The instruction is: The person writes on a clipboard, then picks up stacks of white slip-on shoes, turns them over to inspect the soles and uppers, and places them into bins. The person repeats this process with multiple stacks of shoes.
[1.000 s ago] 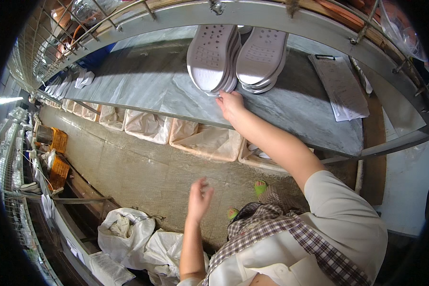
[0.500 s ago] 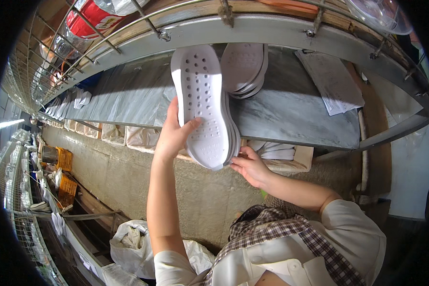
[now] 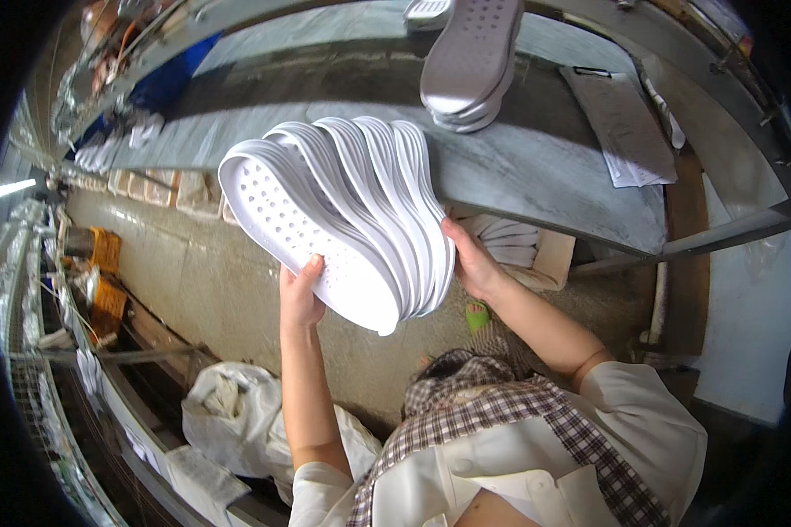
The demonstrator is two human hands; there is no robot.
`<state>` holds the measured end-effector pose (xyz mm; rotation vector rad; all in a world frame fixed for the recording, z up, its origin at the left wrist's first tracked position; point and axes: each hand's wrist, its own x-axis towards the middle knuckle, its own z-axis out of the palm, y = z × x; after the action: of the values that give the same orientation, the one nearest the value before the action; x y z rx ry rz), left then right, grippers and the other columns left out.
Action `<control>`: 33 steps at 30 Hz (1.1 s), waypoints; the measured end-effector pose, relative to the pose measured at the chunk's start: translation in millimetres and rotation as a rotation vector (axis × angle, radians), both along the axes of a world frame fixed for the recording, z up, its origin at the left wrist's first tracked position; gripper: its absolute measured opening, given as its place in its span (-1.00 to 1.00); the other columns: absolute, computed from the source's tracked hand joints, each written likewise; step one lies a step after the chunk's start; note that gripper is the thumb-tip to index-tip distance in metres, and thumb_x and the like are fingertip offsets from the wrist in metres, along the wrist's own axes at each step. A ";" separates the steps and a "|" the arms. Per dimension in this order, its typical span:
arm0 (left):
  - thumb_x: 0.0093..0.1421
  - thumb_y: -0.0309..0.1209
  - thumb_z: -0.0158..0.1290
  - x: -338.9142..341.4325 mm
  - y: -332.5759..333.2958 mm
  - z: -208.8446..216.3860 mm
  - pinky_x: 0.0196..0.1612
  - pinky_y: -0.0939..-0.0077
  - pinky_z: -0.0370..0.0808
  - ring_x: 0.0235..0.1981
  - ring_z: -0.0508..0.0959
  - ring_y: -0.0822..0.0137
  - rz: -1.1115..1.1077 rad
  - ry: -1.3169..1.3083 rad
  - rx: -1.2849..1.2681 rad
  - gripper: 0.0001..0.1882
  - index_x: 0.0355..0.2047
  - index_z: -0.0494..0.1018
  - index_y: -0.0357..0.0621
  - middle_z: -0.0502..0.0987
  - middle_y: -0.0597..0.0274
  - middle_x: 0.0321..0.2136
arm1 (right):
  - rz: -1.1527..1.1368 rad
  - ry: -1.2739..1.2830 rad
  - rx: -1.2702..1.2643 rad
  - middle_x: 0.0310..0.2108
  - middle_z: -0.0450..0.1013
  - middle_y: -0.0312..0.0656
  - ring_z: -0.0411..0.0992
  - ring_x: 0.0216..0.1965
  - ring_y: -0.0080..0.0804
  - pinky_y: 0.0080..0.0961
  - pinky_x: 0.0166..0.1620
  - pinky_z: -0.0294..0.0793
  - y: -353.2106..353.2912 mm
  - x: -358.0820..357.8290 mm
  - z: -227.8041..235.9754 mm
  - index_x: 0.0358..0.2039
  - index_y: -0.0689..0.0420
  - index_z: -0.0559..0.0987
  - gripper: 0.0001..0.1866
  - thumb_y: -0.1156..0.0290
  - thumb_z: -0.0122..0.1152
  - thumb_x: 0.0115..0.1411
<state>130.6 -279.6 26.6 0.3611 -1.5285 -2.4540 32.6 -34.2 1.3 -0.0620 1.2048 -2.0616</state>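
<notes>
Between my two hands is a fanned stack of white shoe soles (image 3: 351, 211), held in front of the table edge. My left hand (image 3: 302, 292) grips the nearest sole, its thumb on the inner face near the heel and its fingers hidden behind. At the other side of the stack, my right hand (image 3: 472, 260) is closed round the outer edge of the far soles. Rows of small holes show in the front sole. Farther back on the table lies a second pile of white soles (image 3: 468, 66).
A grey marbled table (image 3: 536, 176) runs across, with a clipboard of papers (image 3: 620, 127) at its right. Below it stands a box of white soles (image 3: 510, 241). White sacks (image 3: 237, 408) and orange crates (image 3: 107, 303) are on the left. A metal frame borders the table.
The stack has come off the table toward me, tilted left and spread into a fan. The view has shifted, showing more of the pile behind.
</notes>
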 end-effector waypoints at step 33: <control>0.22 -0.26 -0.03 209.2 16.9 -68.5 -0.10 0.06 0.52 -0.07 0.50 0.08 0.107 -0.430 0.743 -0.44 0.13 0.14 -0.35 0.40 -0.03 -0.01 | 0.471 -0.606 0.519 0.30 0.00 -0.15 -0.02 0.25 -0.01 0.24 0.14 -0.16 -54.2 136.9 36.9 0.24 -0.14 0.18 -0.16 -0.38 -0.27 0.04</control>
<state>339.7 -262.7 -41.9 1.1175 -0.5972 -2.8889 169.5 -88.4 38.2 0.4505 1.1510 -1.1883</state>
